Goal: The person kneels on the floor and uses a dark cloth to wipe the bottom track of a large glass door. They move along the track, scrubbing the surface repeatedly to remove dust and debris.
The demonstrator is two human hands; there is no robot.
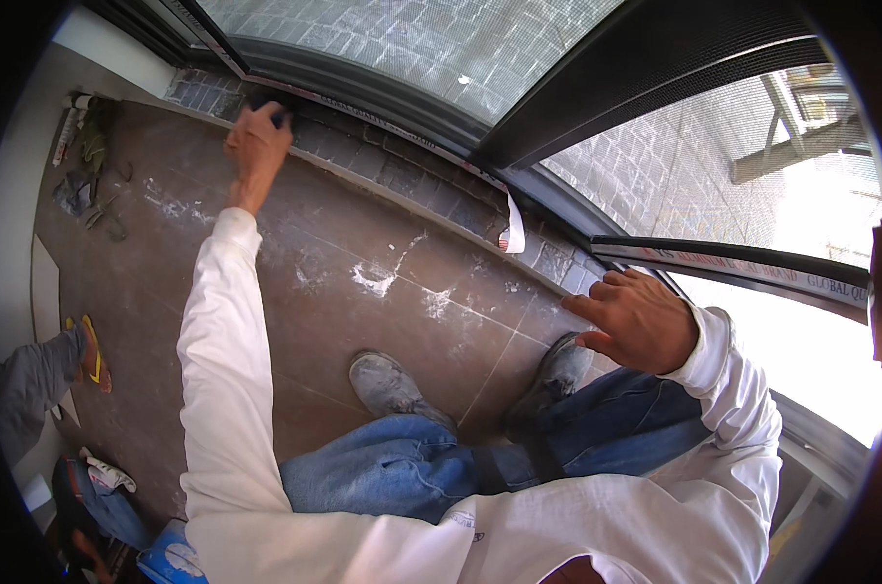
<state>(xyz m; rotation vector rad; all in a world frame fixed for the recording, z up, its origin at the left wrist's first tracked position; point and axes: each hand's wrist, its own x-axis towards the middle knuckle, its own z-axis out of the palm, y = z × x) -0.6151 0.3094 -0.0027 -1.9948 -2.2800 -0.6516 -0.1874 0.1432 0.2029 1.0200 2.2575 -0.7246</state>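
At the far left end of the dark brick-patterned sill strip (392, 175), my left hand (259, 146) is closed round a small dark object (277, 115). Most of that object is covered by the fingers, so its kind is unclear. It sits low against the black window frame (363, 83). My right hand (645, 321) hangs over the right end of the strip, near my knee. Its index finger and thumb are stretched apart, the other fingers are bent, and I see nothing in it. A peeled strip of white tape (515, 226) curls down from the frame.
White dusty smears (373, 280) mark the brown tiled floor (314, 360). Rags and scraps (86, 190) lie by the left wall. Another person's foot in a yellow sandal (95, 355) stands at the left, above a blue packet (173, 557). A mesh screen (684, 146) fills the right side.
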